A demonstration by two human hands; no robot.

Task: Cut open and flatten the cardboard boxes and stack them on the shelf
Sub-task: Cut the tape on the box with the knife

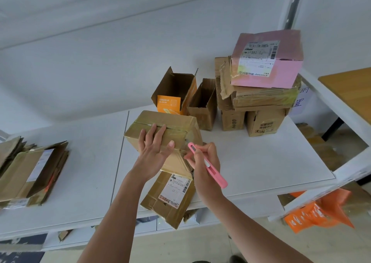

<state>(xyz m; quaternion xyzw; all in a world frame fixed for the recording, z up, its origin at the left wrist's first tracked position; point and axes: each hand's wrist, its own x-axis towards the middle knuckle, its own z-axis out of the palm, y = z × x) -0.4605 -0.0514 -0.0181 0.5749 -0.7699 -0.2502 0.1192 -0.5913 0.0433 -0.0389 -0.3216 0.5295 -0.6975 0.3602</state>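
A taped brown cardboard box (176,126) stands on the white shelf (251,162), with a flap carrying a shipping label (174,190) hanging toward me over the shelf's front edge. My left hand (154,148) rests flat on the box's near top, fingers straight, thumb along its front side. My right hand (202,160) grips a pink box cutter (208,166), its tip at the box's right front corner. A pile of flattened boxes (32,172) lies at the shelf's left.
Behind the box stand an open orange-printed box (174,94) and an open brown box (202,104). At the back right a pink box (267,60) tops several stacked brown boxes (259,110). A wooden table (349,88) is right; orange bags (317,210) lie below.
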